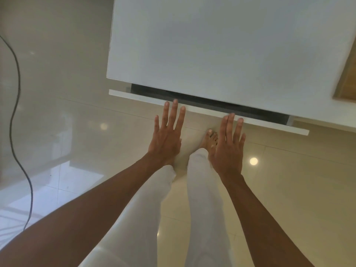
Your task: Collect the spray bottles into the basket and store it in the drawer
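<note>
A white drawer front (138, 97) sticks out a little from under the white cabinet top (221, 47), leaving a narrow dark gap (212, 104). My left hand (167, 135) is flat with fingers spread, fingertips at the drawer front's edge. My right hand (228, 145) is flat too, fingertips touching the drawer front further right. Neither hand holds anything. The basket and the spray bottles are not visible; the inside of the drawer is hidden in the dark gap.
I stand on a glossy beige tiled floor (279, 199) in white trousers (204, 189), barefoot. A black cable (13, 116) trails over the floor at the left. A wooden surface (348, 79) shows at the right edge.
</note>
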A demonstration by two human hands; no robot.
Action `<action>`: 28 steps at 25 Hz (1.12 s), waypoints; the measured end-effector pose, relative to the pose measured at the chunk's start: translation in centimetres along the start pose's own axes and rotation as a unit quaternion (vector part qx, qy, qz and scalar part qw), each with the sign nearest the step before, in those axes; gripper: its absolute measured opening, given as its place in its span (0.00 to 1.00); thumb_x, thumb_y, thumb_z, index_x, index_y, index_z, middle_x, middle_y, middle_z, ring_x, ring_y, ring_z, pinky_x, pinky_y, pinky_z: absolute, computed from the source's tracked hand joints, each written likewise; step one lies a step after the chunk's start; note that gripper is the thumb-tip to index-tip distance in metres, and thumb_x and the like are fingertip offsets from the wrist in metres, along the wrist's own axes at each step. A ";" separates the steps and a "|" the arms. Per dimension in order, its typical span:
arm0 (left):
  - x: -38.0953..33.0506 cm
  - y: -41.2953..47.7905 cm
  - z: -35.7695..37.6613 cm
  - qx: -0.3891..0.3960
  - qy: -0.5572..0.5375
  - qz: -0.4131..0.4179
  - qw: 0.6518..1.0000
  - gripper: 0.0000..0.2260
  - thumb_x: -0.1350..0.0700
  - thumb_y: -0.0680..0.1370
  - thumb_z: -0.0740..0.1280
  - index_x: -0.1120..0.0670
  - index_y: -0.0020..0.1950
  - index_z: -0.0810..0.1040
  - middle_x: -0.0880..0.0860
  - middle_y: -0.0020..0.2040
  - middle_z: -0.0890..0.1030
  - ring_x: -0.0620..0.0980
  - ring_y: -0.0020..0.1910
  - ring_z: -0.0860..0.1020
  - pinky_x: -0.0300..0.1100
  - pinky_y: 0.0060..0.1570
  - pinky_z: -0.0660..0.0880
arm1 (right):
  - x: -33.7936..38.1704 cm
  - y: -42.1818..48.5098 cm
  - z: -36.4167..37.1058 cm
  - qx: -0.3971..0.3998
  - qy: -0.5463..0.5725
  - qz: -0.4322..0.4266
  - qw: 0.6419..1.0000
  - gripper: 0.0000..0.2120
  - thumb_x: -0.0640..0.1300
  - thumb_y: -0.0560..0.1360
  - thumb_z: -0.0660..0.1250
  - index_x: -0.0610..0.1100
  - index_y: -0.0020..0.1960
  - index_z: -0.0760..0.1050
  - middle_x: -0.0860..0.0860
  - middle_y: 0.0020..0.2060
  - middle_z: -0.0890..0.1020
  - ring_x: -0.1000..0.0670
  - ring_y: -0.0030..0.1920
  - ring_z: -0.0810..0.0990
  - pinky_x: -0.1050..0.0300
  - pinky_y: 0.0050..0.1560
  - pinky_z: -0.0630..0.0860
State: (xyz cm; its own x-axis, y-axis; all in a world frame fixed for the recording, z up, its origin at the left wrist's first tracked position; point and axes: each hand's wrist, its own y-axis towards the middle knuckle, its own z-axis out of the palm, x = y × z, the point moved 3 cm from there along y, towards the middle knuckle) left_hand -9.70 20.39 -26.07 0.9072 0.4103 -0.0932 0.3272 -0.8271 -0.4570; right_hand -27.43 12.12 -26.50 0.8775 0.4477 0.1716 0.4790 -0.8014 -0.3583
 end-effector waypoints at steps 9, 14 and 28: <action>-2.1 2.4 -2.8 -0.052 0.036 -0.028 0.998 0.44 0.42 0.76 0.67 0.53 0.82 0.44 0.58 0.82 0.42 0.63 0.81 0.44 0.66 0.74 0.58 | 0.1 2.3 -0.8 -0.023 -0.014 -0.010 1.000 0.39 0.41 0.79 0.62 0.43 0.82 0.43 0.47 0.82 0.45 0.38 0.82 0.45 0.31 0.77 0.53; -1.9 2.5 -2.2 -0.066 0.086 -0.010 0.994 0.42 0.40 0.78 0.64 0.51 0.82 0.43 0.60 0.82 0.45 0.66 0.80 0.47 0.66 0.74 0.56 | -0.6 2.2 0.1 -0.062 -0.028 -0.002 0.998 0.35 0.47 0.82 0.60 0.44 0.82 0.45 0.50 0.82 0.46 0.39 0.82 0.46 0.31 0.78 0.50; -1.6 3.5 -2.5 -0.054 0.117 0.019 0.992 0.41 0.36 0.77 0.62 0.48 0.82 0.45 0.61 0.82 0.48 0.68 0.79 0.49 0.68 0.70 0.62 | -1.6 3.2 0.6 -0.051 -0.051 -0.002 0.997 0.39 0.47 0.80 0.64 0.43 0.82 0.45 0.47 0.82 0.50 0.37 0.81 0.49 0.31 0.78 0.49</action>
State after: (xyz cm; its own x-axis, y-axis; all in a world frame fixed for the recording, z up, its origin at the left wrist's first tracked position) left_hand -9.37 15.83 -25.28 0.9516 0.2891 0.1044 0.3071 -0.8816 -0.3585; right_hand -27.30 9.05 -28.49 0.8713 0.4847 0.0765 0.4867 -0.8336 -0.2614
